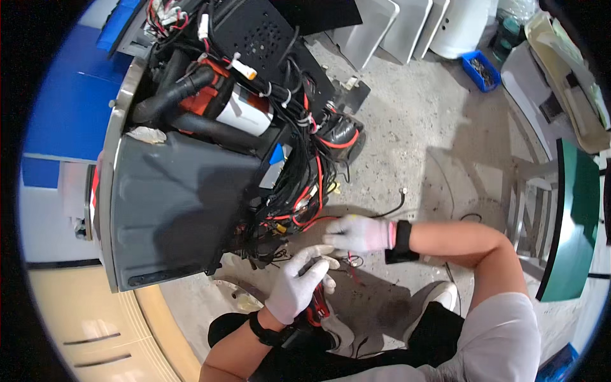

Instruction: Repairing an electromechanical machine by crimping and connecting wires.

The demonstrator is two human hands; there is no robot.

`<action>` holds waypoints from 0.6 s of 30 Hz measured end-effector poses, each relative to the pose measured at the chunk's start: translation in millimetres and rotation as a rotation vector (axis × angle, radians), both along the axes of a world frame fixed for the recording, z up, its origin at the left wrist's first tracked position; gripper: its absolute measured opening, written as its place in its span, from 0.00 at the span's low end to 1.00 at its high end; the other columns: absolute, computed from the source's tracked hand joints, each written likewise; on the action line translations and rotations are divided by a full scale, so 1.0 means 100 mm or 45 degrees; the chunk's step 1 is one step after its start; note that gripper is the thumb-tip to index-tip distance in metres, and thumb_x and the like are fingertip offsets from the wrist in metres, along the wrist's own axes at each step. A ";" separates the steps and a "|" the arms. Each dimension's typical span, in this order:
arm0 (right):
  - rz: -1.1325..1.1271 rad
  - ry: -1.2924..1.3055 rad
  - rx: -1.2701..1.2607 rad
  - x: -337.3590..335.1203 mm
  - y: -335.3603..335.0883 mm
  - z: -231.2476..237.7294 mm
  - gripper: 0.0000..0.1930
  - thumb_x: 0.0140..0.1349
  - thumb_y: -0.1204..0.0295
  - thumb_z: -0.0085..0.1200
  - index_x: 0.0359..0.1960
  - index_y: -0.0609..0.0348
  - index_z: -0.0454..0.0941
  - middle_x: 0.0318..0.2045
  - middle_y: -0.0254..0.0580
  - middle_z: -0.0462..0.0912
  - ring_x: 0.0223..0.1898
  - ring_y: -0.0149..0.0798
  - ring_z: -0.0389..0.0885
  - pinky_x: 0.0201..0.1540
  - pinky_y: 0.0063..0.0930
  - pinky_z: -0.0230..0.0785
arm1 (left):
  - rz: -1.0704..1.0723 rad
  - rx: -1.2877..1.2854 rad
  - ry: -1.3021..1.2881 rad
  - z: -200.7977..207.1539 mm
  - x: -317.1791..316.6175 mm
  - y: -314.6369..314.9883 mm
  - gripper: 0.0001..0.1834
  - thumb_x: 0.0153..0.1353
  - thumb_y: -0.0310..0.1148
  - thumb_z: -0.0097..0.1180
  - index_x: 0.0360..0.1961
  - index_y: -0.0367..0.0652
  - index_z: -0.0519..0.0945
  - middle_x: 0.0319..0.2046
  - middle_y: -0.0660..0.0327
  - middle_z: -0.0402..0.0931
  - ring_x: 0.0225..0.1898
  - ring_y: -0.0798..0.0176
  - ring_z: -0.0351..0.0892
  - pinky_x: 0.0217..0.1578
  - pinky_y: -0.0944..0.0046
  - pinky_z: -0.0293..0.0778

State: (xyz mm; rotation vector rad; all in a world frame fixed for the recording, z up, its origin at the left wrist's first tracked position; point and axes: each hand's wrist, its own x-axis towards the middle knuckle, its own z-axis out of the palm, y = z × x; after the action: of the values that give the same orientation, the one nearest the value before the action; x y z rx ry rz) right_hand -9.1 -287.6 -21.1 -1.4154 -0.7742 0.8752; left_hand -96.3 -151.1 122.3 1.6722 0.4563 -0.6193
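Observation:
My left hand [296, 288], in a white glove, is closed, with its fingers curled together. A red-and-black tool [318, 311] sticks out below those fingers; its working end is hidden. Just ahead and to the right, my right hand [356, 233], also gloved, is smeared by motion, so its fingers do not show clearly. It is beside a red cable [318, 220] from the wiring bundle [299, 197]. That bundle hangs along the open side of a machine with a dark grey plastic housing [178, 204]. Thin loose wires [353, 261] lie below my hands.
A white-and-orange cylinder [245, 109], black hoses [172, 95] and a perforated black plate [254, 41] fill the machine's far part. A green-topped stool [573, 223] stands at right. Far off are a blue bin [481, 71] of small parts and white panels [369, 28]. Cream drawers [95, 318] stand at left.

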 end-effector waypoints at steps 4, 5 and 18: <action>-0.394 -0.565 0.241 0.21 0.36 0.38 0.15 0.62 0.65 0.42 0.45 0.60 0.72 0.35 0.51 0.78 0.40 0.51 0.77 0.45 0.38 0.70 | 0.116 0.004 0.033 0.00 -0.09 0.11 0.16 0.63 0.27 0.41 0.51 0.31 0.67 0.36 0.54 0.74 0.26 0.67 0.75 0.29 0.68 0.73; -0.516 -0.701 0.311 0.29 0.45 0.47 0.17 0.61 0.66 0.43 0.48 0.62 0.69 0.40 0.54 0.75 0.43 0.52 0.75 0.45 0.38 0.69 | 0.128 0.012 0.034 0.00 -0.10 0.12 0.16 0.63 0.27 0.41 0.50 0.31 0.67 0.35 0.54 0.74 0.25 0.67 0.75 0.28 0.68 0.73; -0.695 -0.721 -0.160 0.69 0.97 0.64 0.27 0.54 0.72 0.47 0.54 0.70 0.54 0.34 0.71 0.73 0.36 0.65 0.75 0.44 0.44 0.69 | 0.170 -0.061 0.023 0.01 -0.14 0.16 0.15 0.62 0.25 0.45 0.49 0.31 0.69 0.33 0.55 0.77 0.23 0.69 0.76 0.26 0.69 0.73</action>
State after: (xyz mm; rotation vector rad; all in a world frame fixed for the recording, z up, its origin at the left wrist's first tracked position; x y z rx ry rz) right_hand 59.9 -190.3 42.7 -1.8978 -0.6934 0.0938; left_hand -110.1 -134.9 123.5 1.5780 0.5570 -0.5432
